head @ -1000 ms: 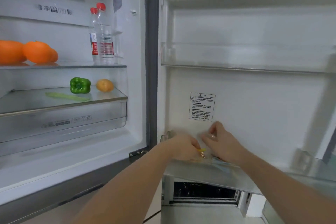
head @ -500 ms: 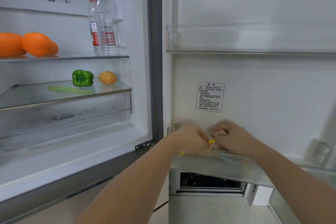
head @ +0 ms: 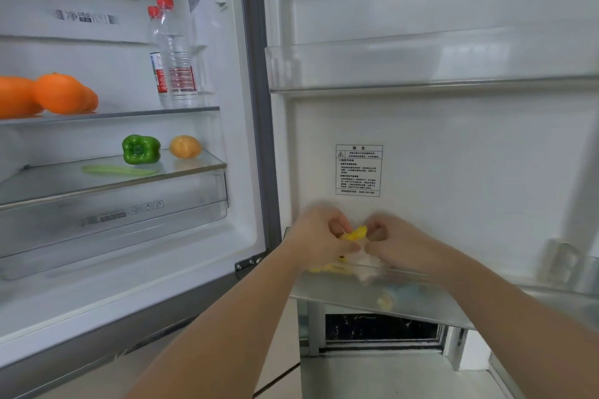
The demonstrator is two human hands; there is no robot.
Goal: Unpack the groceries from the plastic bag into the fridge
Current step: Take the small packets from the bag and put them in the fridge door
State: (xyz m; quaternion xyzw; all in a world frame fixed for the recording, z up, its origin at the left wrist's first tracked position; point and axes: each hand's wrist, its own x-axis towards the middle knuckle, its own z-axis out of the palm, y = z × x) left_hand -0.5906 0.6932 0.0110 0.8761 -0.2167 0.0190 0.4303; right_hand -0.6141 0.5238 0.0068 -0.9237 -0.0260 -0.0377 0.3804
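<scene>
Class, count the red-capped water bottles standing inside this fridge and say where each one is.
2. Both stand at the right end of the upper shelf: the front bottle, and the rear bottle partly hidden behind it. More could be hidden.

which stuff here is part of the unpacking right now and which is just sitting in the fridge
In the job:
left hand and right hand, both pinching the yellow item
bottom door bin

Just sitting there:
oranges
water bottles
green pepper
warning label

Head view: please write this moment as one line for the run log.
left hand: pinches yellow item | right hand: pinches it too | place: over lower door bin | fridge: open
</scene>
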